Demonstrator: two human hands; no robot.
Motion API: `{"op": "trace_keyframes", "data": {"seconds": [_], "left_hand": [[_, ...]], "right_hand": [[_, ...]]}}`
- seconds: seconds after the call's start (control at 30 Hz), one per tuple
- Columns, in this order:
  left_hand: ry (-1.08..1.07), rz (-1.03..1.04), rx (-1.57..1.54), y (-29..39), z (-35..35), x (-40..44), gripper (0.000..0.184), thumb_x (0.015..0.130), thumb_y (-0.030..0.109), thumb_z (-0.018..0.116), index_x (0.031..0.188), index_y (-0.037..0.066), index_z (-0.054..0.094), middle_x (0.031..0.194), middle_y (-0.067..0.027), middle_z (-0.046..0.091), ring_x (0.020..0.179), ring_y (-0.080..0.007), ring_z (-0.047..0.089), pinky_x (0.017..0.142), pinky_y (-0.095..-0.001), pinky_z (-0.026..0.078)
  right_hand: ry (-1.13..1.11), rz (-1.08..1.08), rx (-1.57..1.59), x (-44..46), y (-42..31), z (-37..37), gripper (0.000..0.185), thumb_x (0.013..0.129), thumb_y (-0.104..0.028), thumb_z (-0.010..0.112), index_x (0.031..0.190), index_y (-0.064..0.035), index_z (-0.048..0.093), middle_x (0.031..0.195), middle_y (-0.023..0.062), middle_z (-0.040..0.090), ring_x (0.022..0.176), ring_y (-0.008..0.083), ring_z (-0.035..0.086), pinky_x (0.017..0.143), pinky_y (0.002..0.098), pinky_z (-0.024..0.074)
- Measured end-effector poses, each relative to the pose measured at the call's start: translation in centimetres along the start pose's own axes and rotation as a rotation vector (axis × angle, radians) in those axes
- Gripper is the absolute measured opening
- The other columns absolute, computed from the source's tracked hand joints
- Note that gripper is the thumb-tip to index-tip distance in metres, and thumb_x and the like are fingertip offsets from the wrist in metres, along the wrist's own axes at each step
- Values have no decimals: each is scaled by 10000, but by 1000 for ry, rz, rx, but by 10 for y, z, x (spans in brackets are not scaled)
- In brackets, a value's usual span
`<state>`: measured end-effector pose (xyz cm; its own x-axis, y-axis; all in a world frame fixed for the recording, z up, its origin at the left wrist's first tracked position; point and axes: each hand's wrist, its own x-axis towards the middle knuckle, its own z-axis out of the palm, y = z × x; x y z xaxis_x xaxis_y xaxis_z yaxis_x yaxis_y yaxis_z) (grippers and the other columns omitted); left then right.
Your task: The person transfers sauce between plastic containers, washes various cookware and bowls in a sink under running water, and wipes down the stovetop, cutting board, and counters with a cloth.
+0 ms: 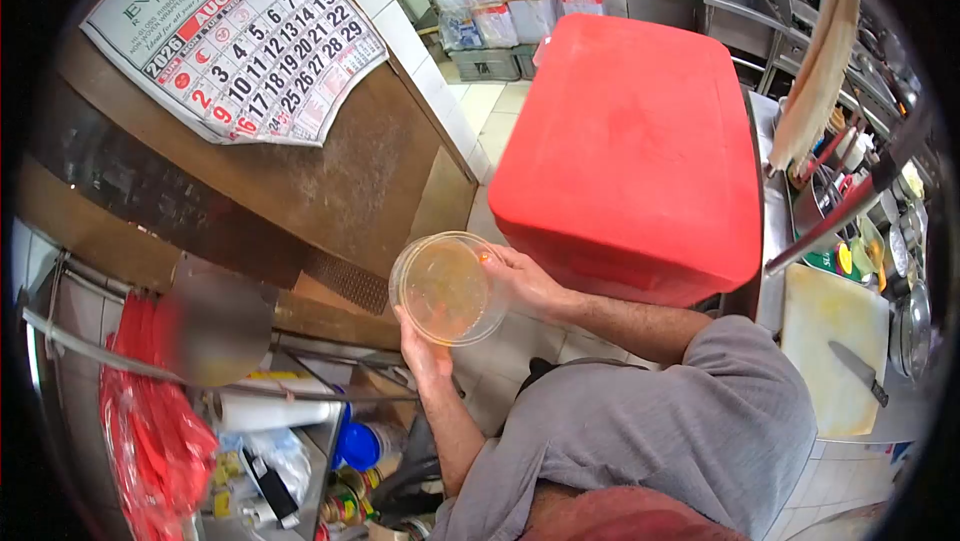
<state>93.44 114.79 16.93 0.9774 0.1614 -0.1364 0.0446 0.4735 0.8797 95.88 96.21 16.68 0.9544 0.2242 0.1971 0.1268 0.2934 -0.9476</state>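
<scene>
A round, clear plastic container (pixel 447 291) is held between both hands near the middle of the view, its circular rim turned up toward the camera. My left hand (pixel 424 346) grips its lower left side, fingers partly hidden behind it. On its right side is my right hand (pixel 522 281), with the thumb at the rim close to a small orange spot. The container looks cloudy, and I cannot tell what, if anything, is inside.
A large red box (pixel 630 141) stands ahead. On the right counter, a knife (pixel 858 371) lies on a cutting board (pixel 835 321). A calendar (pixel 250 51) hangs on a brown cabinet (pixel 370 181). Red plastic bags (pixel 155 411) hang at lower left, beside a cluttered shelf.
</scene>
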Motion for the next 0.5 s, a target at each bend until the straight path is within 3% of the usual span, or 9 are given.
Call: {"op": "trace_keyframes", "data": {"seconds": [0.03, 0.1, 0.13, 0.23, 0.27, 0.4, 0.47, 0.5], "left_hand": [[17, -7, -40, 7, -1, 19, 378, 813, 114, 595, 1145, 29, 435, 1052, -99, 526, 964, -195, 520, 811, -342, 472], [-76, -47, -91, 7, -20, 68, 358, 853, 170, 555, 1165, 42, 434, 1083, -95, 511, 984, -199, 518, 847, -347, 452], [-132, -82, 18, 8, -29, 88, 582, 911, 453, 400, 1351, 90, 285, 1349, -89, 343, 1223, -261, 357, 953, -458, 370], [-146, -223, -90, 11, -39, 142, 502, 911, 408, 427, 1287, 81, 371, 1255, -95, 452, 1130, -231, 464, 905, -407, 417], [-222, -224, -51, 7, -44, 164, 554, 912, 457, 390, 1327, 96, 330, 1319, -92, 406, 1193, -245, 416, 932, -430, 397], [-287, -275, -6, 5, -33, 242, 553, 913, 447, 393, 1330, 91, 326, 1308, -102, 414, 1203, -250, 404, 962, -438, 369], [-393, -279, 47, 7, -22, 283, 577, 910, 443, 406, 1350, 88, 290, 1356, -108, 344, 1222, -263, 373, 971, -442, 357], [-422, -298, 68, 6, -17, 303, 577, 910, 443, 406, 1350, 88, 290, 1356, -108, 344, 1222, -263, 373, 971, -442, 357]], "right_hand": [[11, 73, 7, 21, 4, 2, 421, 937, -338, 410, 1224, -34, 457, 1091, 56, 537, 1009, 156, 486, 889, 327, 392], [19, 132, 11, 65, 4, 5, 430, 935, -362, 407, 1209, -36, 470, 1077, 46, 543, 988, 151, 494, 857, 331, 413], [18, 222, -25, 84, 0, 5, 449, 930, -388, 405, 1206, -41, 475, 1075, 43, 544, 983, 146, 496, 827, 335, 430], [35, 325, -107, 143, 13, -8, 519, 909, -472, 398, 1217, -61, 479, 1070, 57, 547, 989, 162, 509, 753, 349, 464], [52, 344, -107, 160, 19, -14, 529, 905, -485, 396, 1214, -65, 481, 1068, 67, 549, 984, 174, 519, 746, 354, 469], [74, 382, -95, 223, 40, -46, 562, 902, -501, 386, 1221, -43, 462, 1103, 110, 536, 980, 220, 537, 741, 373, 489], [85, 385, -95, 248, 41, -68, 580, 907, -494, 378, 1244, -26, 437, 1132, 129, 522, 977, 235, 537, 747, 383, 495], [114, 421, -64, 260, 42, -81, 555, 910, -487, 376, 1199, -20, 461, 1037, 130, 538, 884, 227, 564, 703, 372, 507]]}}
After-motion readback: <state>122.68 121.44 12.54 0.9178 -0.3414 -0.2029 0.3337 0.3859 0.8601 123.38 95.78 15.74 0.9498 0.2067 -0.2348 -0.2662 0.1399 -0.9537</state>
